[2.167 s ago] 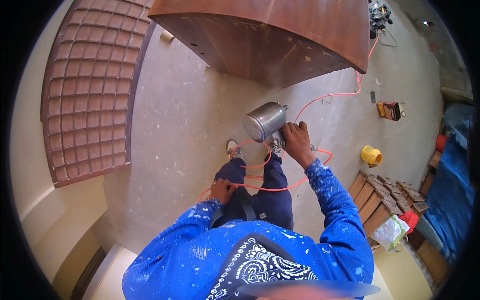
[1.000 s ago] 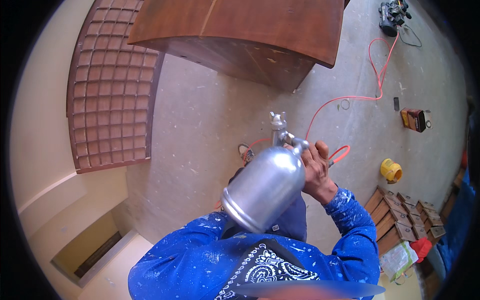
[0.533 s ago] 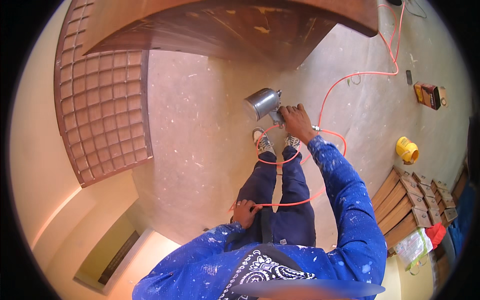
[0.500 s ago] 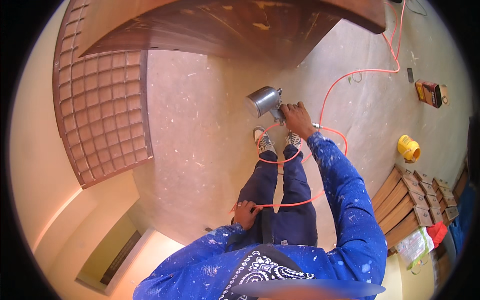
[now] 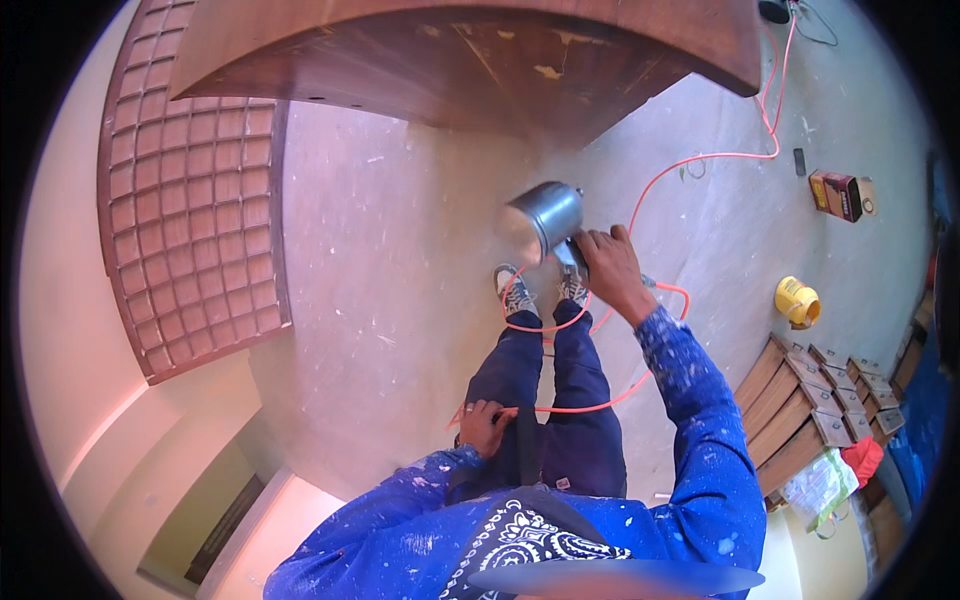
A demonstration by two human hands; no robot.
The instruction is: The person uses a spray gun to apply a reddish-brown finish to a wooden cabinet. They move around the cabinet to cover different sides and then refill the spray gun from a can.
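My right hand (image 5: pixel 612 268) is wrapped round the grip of a metal spray gun (image 5: pixel 552 212), whose silver cup tilts toward the left. An orange hose (image 5: pixel 672 160) runs from the gun's grip, loops over my shoes and crosses my thighs. Close to my left thigh, my left hand (image 5: pixel 484 428) is closed on a length of that hose. Beyond the gun stands a large brown wooden piece (image 5: pixel 450 75) with a curved edge and pale scuffs on its face. Haze hangs in the air between the gun and this wood.
A wooden lattice panel (image 5: pixel 190 230) leans at the left wall. To the right lie a yellow container (image 5: pixel 797 302), a rectangular can (image 5: pixel 835 195) and a small dark object (image 5: pixel 799 162). Stacked wooden drawers (image 5: pixel 790 405) and a plastic bag (image 5: pixel 818 488) sit at the lower right.
The spray gun has shifted slightly right and nearer, its cup turning with my wrist. Haze around it looks thicker. My left hand keeps its hold on the hose.
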